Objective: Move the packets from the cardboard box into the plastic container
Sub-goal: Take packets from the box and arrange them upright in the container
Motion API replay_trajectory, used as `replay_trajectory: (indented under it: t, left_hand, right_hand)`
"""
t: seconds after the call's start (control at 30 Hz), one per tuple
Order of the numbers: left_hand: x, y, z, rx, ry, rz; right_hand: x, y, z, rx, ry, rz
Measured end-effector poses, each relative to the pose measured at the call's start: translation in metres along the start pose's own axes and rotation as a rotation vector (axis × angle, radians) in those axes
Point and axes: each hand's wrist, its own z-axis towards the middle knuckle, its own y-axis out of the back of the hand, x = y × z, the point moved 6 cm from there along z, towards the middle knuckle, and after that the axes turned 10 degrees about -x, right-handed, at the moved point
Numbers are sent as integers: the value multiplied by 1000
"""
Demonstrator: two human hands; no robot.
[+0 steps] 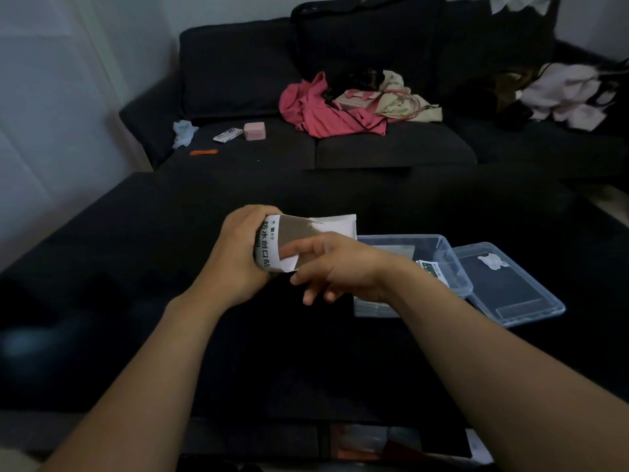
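the left hand grips the cardboard box above the dark counter, fingers clamped round its end. the right hand, fingers loosely apart, reaches into its open mouth. the plastic container sits just right; if the box tilts, packets may spill past it.

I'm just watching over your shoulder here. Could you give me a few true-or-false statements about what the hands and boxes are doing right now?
1. The left hand grips the cardboard box. True.
2. The box is closed. False: its flap stands open.
3. The right hand's fingers reach into the box opening. True.
4. The plastic container has its lid on. False: the lid lies beside it, to the right.
5. The pink cloth lies in the container. False: it lies on the sofa.
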Motion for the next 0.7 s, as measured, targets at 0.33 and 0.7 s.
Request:
replay_trajectory:
  t: [0.33,0.7]
  left_hand:
    - [18,-8,-10,-188,149,-180]
    - [28,-13,-20,-293,264,-102]
  right_hand:
    - [28,60,-20,-418,299,23]
    - [35,80,-28,-416,497,65]
